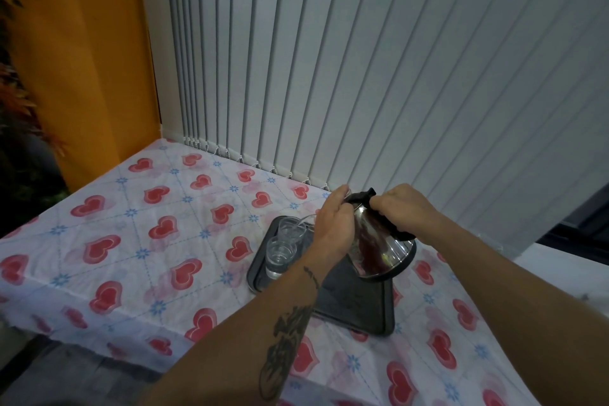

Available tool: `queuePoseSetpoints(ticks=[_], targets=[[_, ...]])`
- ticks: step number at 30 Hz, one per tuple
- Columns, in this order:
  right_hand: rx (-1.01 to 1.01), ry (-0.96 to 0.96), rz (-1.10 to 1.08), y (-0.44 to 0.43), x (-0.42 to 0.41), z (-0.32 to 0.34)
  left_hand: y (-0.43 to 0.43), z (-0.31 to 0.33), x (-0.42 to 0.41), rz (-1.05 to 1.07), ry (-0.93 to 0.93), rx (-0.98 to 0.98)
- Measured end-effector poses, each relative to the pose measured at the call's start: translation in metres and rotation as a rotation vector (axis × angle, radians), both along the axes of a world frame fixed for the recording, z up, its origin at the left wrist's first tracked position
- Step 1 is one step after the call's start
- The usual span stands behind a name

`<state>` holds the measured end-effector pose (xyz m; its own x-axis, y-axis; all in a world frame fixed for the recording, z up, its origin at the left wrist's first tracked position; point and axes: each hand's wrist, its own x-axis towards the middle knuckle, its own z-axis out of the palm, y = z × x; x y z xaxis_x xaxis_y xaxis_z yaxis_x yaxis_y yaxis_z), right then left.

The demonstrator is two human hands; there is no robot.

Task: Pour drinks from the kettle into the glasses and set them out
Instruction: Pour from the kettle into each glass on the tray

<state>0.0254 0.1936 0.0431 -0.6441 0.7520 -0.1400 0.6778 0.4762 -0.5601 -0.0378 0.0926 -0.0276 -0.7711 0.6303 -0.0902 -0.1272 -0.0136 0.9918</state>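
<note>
A shiny metal kettle [379,249] is hanging tipped in the air over a dark tray [356,303], with its spout pointing toward 10 o'clock. The right hand [400,208] is wrapping its fingers tight around the black handle [362,196] at the top of the kettle. The left hand [333,224] is curling around the front of the kettle near the lid, and its fingers are bent close, touching the kettle. A thin stream of clear water [304,219] is running from the spout into the far glass [290,229]. A second glass [280,255] is standing just beside it at 6 o'clock, and it is already holding some water. Both glasses are sitting upright on the tray's left end. The tray is lying on a tablecloth [131,241] with red hearts, and white blinds [362,59] are hanging behind the table at 12 o'clock.
</note>
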Motion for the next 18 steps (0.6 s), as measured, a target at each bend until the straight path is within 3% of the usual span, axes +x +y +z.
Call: queuePoseSetpoints(ticks=[18], targets=[[-0.063,0.079,-0.039,0.0018,0.0089,-0.0016,0.0005,0.0065,0.002,-0.031,0.049,-0.015]])
